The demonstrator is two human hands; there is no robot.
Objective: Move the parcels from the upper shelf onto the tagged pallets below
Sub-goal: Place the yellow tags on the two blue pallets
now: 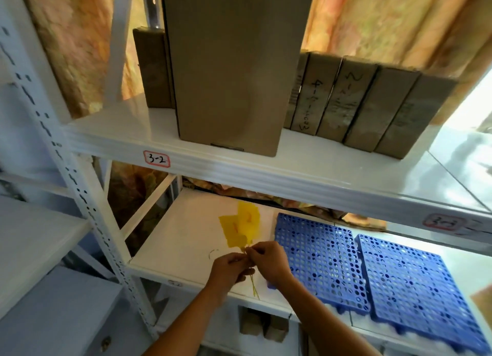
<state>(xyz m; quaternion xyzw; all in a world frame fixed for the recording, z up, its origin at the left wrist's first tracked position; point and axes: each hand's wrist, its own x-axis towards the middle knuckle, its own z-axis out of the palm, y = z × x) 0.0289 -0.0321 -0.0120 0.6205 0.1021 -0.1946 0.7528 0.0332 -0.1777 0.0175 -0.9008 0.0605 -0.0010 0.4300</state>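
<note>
Head view. Both hands meet over the front edge of the lower shelf (186,236). The left hand (231,269) has its fingers curled, its grip pinched on the thin strings (254,289) of the yellow tags (241,229); the string ends hang below the hand. The right hand (269,260) is likewise curled, its fingertips pinching the same strings just beside the left thumb, where the strings meet the tags. The tags are flat yellow slips, overlapping, lying on the white shelf surface beyond the hands; faint reddish marks on them cannot be read.

Writing: a red-bordered label (156,159) on the front lip of the upper shelf (106,132) reads "3-2". A second red-bordered label (440,222) further right is too blurred to read. One parcel spine bears handwriting beginning "4-7"; its neighbour starts with "2", the rest unclear.

Parcels: all stand on the upper shelf. A tall brown box (234,71) stands upright at the front; a smaller box (151,68) stands behind it to the left. A row of brown parcels (372,105) stands on edge to the right, touching side by side.

Two blue perforated pallets (372,270) lie flat, side by side on the lower shelf, right of the hands.
</note>
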